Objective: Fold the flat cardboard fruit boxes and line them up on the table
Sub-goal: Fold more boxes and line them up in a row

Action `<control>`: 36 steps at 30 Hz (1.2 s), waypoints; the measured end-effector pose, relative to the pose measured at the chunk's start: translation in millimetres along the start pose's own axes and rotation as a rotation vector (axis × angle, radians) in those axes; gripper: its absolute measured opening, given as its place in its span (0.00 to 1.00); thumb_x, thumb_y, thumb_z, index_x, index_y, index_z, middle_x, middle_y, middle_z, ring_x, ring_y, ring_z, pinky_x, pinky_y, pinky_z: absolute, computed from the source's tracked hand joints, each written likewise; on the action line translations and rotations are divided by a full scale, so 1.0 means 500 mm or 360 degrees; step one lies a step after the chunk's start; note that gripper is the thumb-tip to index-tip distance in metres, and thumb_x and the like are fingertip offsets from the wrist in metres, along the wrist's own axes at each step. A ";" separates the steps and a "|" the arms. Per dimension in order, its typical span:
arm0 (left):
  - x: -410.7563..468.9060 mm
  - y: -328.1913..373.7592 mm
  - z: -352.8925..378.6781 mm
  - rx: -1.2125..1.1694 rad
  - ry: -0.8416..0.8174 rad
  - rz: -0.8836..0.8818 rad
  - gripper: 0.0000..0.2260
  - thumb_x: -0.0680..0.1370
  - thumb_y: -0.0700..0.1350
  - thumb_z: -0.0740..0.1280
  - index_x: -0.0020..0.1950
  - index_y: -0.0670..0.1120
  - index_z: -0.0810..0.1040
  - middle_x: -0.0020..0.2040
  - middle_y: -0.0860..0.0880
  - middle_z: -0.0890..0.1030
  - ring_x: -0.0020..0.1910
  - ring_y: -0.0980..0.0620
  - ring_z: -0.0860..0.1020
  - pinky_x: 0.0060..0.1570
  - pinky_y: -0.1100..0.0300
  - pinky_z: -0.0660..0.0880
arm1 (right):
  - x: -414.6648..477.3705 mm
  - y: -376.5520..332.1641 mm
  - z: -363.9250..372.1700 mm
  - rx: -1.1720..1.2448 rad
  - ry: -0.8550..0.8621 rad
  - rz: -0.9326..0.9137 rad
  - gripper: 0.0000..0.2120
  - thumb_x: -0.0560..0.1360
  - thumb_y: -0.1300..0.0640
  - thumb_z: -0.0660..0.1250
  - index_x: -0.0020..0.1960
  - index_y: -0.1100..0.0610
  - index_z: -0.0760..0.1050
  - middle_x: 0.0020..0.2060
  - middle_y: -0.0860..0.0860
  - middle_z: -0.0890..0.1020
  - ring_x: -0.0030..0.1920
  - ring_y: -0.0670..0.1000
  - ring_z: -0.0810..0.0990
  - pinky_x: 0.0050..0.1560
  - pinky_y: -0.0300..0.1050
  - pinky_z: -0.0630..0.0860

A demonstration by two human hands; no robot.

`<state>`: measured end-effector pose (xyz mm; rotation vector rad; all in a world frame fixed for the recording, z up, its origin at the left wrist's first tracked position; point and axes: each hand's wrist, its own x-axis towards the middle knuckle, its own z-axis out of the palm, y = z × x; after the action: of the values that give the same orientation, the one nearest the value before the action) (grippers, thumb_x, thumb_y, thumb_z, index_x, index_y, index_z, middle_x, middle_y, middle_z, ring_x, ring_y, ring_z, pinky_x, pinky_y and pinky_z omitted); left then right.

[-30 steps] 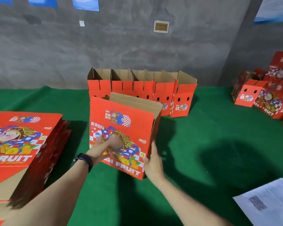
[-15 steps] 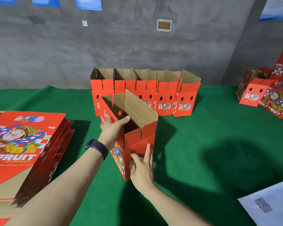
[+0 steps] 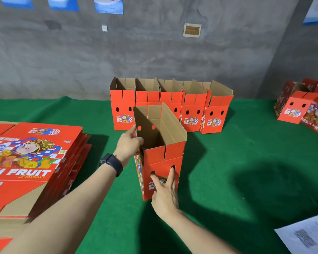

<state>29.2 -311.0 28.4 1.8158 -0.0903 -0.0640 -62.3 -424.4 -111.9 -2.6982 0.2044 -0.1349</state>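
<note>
The step in hand looks like the placing of a finished box. The new box (image 3: 163, 158) stands upright on the green surface (image 3: 237, 162), just in front of the row of five boxes (image 3: 191, 107), with its top flaps up and its mouth open. The left hand (image 3: 128, 146) grasps the rim of its left wall, thumb outside and fingers curled over the edge. The right hand (image 3: 165, 197) is released, its straight fingers laid flat against the near end panel, reaching up to the two finger holes.

The folding itself seems done, though the bottom is hidden and I cannot tell whether it is locked. As I judge it, the next move is to lift or slide the new box to one end of the row and set it close beside the last box there. It should keep its holed end panel facing the person, as the five do. After that, a fresh sheet would come from the stack of flat boxes (image 3: 35, 162), which lies well to the left of the row and nearer the person.
</note>
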 end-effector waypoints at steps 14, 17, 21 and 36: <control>-0.009 -0.037 -0.070 0.0323 -0.0084 0.0290 0.22 0.81 0.51 0.59 0.74 0.47 0.65 0.70 0.48 0.71 0.69 0.50 0.70 0.69 0.48 0.66 | 0.075 -0.047 0.004 -0.0079 0.0020 -0.0019 0.10 0.80 0.50 0.59 0.61 0.45 0.66 0.72 0.63 0.48 0.58 0.63 0.74 0.60 0.52 0.72; -0.007 -0.063 -0.135 0.0461 -0.0121 0.0326 0.24 0.81 0.45 0.61 0.76 0.52 0.60 0.72 0.49 0.69 0.67 0.52 0.70 0.69 0.52 0.66 | 0.088 -0.089 0.023 -0.0075 -0.0014 -0.0067 0.11 0.81 0.51 0.58 0.62 0.43 0.65 0.73 0.63 0.46 0.59 0.64 0.74 0.60 0.52 0.72; -0.003 -0.097 -0.227 0.0799 -0.0237 0.0312 0.29 0.80 0.43 0.63 0.78 0.55 0.53 0.74 0.49 0.65 0.70 0.50 0.68 0.70 0.56 0.63 | 0.113 -0.148 0.052 -0.0170 -0.0202 -0.0197 0.26 0.79 0.60 0.59 0.71 0.41 0.57 0.73 0.65 0.37 0.67 0.67 0.68 0.65 0.53 0.70; 0.103 -0.231 -0.526 0.1964 -0.0227 -0.0380 0.30 0.80 0.57 0.58 0.78 0.51 0.50 0.79 0.48 0.45 0.77 0.43 0.47 0.74 0.47 0.54 | 0.289 -0.317 0.092 -0.0572 -0.0625 -0.0206 0.44 0.75 0.65 0.60 0.75 0.36 0.37 0.70 0.67 0.27 0.76 0.65 0.45 0.74 0.56 0.56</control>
<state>107.7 -34.2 -19.1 3.0485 -0.0019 -0.3712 105.3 -287.2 -77.0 -3.0203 -0.0742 0.4309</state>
